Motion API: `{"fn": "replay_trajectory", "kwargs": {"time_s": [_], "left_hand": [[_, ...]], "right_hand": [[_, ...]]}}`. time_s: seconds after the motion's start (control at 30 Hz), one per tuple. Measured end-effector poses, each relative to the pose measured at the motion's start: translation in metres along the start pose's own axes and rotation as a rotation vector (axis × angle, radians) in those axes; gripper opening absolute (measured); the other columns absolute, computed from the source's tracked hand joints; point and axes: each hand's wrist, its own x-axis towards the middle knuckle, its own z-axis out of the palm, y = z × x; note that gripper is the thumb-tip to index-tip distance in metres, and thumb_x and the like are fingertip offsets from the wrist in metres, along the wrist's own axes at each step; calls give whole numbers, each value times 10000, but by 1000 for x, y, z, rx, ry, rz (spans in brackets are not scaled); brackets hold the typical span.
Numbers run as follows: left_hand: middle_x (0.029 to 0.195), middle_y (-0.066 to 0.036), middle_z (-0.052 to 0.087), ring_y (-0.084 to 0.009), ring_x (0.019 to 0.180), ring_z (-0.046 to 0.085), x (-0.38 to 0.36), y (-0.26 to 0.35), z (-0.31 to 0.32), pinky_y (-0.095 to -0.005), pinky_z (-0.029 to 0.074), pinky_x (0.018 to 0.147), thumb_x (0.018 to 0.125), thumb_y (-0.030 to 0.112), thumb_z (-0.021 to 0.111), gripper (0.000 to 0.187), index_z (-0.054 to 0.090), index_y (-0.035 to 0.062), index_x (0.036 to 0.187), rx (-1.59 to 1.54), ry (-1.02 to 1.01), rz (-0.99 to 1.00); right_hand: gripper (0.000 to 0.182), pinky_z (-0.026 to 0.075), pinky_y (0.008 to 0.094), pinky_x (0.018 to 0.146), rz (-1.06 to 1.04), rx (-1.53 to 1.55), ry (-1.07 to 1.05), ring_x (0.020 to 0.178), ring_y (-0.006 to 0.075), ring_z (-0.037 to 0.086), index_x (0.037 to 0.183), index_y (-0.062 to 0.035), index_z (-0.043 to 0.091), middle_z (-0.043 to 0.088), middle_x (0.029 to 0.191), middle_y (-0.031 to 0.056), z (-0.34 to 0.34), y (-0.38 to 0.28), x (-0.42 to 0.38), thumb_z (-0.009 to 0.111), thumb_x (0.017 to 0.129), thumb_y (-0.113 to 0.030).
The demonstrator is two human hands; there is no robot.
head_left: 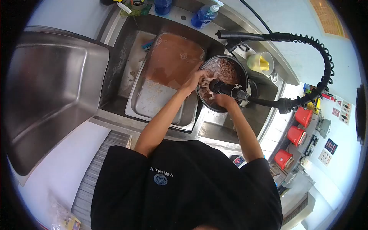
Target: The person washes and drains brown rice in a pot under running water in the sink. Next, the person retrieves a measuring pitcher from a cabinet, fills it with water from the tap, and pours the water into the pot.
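Note:
A round dark-rimmed pot (245, 73) with brown, foamy water stands over the sink divider. My left hand (193, 81) is closed on its left rim, the thumb toward the inside. A black spray nozzle (226, 89) hangs over the pot, and water jets out of its head toward the left inner wall. My right hand (225, 101) is at the pot's near side, just below the nozzle. Its fingers are hidden by the nozzle and the pot, so its grip does not show. Left of the pot, a large steel pan (135, 100) holds reddish-brown water.
The pan sits tilted in the left basin (128, 73); a blue brush (147, 45) lies behind it. A blue soap bottle (204, 16) and a yellow-filled plastic jug (260, 62) stand along the back ledge. The coiled hose (327, 65) arcs on the right. Another steel pan (53, 84) rests at left.

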Motion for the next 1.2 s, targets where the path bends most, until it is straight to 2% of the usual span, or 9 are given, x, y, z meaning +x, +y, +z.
{"fn": "replay_trajectory", "kwargs": {"time_s": [0.17,0.27,0.37,0.5,0.57,0.73,0.8,1.1,1.2], "left_hand": [[1239,-161,548,-248,1170,495,-6,20,5,-307,340,1011,694,271,565,795,375,-32,1404,33,-12,-85],[1207,-163,562,-230,1149,509,-8,20,6,-301,352,998,690,273,570,812,360,-38,1411,-49,-8,86],[1238,-175,551,-228,1140,517,-9,18,8,-304,356,1000,690,271,571,824,348,-40,1420,34,67,54],[1332,-192,498,-253,1161,500,-4,19,8,-312,347,1014,693,282,576,831,345,-34,1426,-29,46,50],[1338,-190,494,-254,1158,499,1,2,2,-316,348,1013,696,283,578,811,365,-27,1414,35,64,3],[1173,-138,555,-226,1067,518,-15,26,9,-304,376,948,705,259,561,673,451,1,1316,13,68,80],[1113,-121,567,-215,1023,526,-18,28,6,-294,384,920,707,250,552,645,463,9,1298,-7,60,96],[1085,-118,578,-212,999,536,-3,20,3,-291,397,898,733,245,524,619,467,7,1301,8,67,92],[1168,-145,566,-234,1075,525,4,3,1,-298,381,939,730,256,528,642,464,2,1316,42,55,82]], "right_hand": [[529,388,487,1005,79,-296,36,1164,375,536,1241,-88,576,607,1206,184,29,8,10,680,735,-203],[301,450,427,939,292,242,46,1104,328,580,1154,-87,606,614,1188,163,15,35,5,554,868,-167],[345,433,448,952,31,-360,136,1086,340,586,1151,-113,621,638,1139,151,31,9,2,582,815,-179],[341,431,457,948,158,214,170,1057,377,582,1116,-105,614,639,1068,174,47,63,-4,588,790,-197],[308,421,486,951,-151,-333,62,1061,359,586,1096,-132,640,658,993,142,90,82,-4,613,791,-160],[385,423,460,965,359,165,71,1061,357,578,1190,-103,576,622,1083,166,31,36,3,599,807,-146],[311,478,443,850,-53,-99,280,928,343,628,1050,-86,613,649,978,161,36,23,6,670,763,-193],[420,439,439,959,-89,-75,281,1046,330,612,1182,-122,590,645,1110,144,40,45,15,656,775,-196],[468,399,441,1006,197,-27,222,1111,345,561,1246,-96,549,593,1182,178,61,43,21,647,798,-189]]}}
